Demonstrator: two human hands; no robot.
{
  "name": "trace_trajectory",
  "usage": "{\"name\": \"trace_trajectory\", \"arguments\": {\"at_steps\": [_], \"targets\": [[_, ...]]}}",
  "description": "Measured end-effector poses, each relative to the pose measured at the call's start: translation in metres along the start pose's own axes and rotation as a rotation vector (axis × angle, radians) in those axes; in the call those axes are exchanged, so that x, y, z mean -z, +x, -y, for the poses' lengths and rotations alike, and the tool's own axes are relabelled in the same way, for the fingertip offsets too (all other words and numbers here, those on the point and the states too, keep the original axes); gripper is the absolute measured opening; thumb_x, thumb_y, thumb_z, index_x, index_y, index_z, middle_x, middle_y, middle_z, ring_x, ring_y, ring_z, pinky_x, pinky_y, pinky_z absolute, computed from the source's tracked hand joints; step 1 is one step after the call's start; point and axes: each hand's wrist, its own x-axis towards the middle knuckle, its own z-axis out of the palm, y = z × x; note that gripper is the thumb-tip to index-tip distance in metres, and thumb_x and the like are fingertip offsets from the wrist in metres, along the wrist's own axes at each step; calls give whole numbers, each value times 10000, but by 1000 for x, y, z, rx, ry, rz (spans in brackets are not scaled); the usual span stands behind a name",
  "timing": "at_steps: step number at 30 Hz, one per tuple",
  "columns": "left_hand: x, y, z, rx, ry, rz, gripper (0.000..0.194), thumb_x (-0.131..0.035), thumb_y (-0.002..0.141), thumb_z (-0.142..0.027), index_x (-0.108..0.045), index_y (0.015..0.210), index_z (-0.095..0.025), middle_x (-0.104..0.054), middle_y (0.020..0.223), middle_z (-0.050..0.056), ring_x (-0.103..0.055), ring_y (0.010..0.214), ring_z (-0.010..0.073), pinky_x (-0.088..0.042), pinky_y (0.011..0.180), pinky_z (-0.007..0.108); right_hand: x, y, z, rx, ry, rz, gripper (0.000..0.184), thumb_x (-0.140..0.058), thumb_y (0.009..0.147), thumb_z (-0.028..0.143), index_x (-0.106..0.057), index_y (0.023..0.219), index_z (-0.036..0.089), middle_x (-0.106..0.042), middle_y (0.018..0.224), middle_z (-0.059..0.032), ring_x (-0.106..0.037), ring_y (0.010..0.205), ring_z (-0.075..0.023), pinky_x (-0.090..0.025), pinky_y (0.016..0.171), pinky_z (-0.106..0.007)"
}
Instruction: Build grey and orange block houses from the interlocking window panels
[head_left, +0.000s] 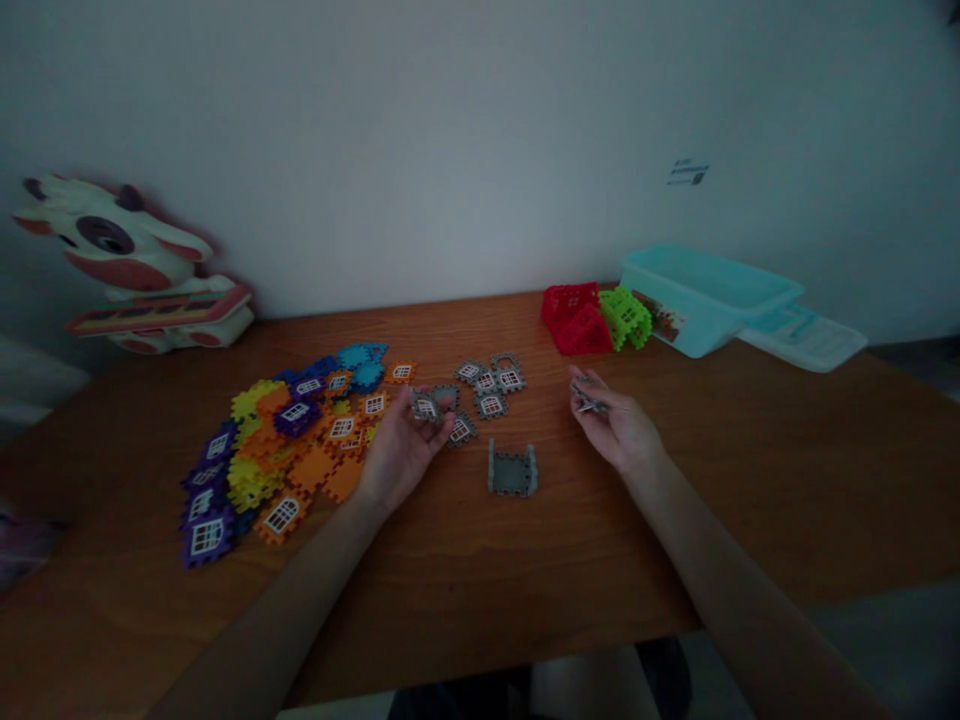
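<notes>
One smooth wood-grain table (450, 610) bears what seems a joining step, calling for toothed edges to be lined up; a jagged, plastic-looking tile heap (309, 468) lies at left; the left hand (396, 458) and right hand (624, 428) flank a gray U-shaped assembly (511, 474); the left fingers grasp a gray window tile (425, 406), the right fingers some thin gray pieces (589, 402), count unclear.

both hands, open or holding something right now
Left hand: holding a gray window tile.
Right hand: holding gray plastic, piece count unclear.
</notes>
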Motion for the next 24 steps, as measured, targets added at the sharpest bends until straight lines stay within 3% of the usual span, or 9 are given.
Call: {"name": "trace_trajectory", "arguments": {"at_steps": [5,8,11,17,20,24], "targets": [[-1,-1,1,28,32,7,179,-538,1014,-333,-619,1085,-190,-765,980,97,-742,790,159,-622,766,284,6,6,-2,86,-12,84,435,-647,624,-7,-612,942,289,-740,1117,22,-698,1061,-175,-598,986,-408],[-1,-1,3,48,52,37,202,-588,990,-333,-618,1119,-180,-765,1010,108,-748,810,171,-625,782,298,10,9,-4,68,-32,96,397,-583,606,9,-612,900,274,-729,1076,-17,-694,1112,-210,-558,1050,-484],[0,-2,4,46,70,45,227,-613,977,-333,-609,1146,-181,-764,1030,106,-752,817,170,-629,781,298,12,10,-5,23,-62,59,427,-551,557,29,-634,903,264,-720,1049,-51,-680,1152,-227,-536,1071,-473],[2,-2,6,7,103,79,243,-663,947,-329,-601,1131,-184,-760,1054,100,-755,830,175,-629,804,310,16,11,-3,105,-156,66,612,-548,509,22,-647,1036,318,-676,1176,-35,-623,1230,-226,-526,1066,-482],[3,-3,7,2,126,110,283,-696,924,-349,-604,1141,-192,-752,1077,89,-754,847,178,-625,811,311,19,14,-1,113,-175,47,535,-558,503,58,-645,972,300,-667,1105,-61,-633,1193,-256,-530,1058,-495],[2,-4,8,3,151,131,312,-716,910,-336,-597,1164,-198,-745,1092,90,-754,860,181,-621,813,313,16,12,3,92,-150,126,399,-568,559,143,-622,938,252,-679,1089,-122,-653,1169,-304,-529,1039,-558]]}}
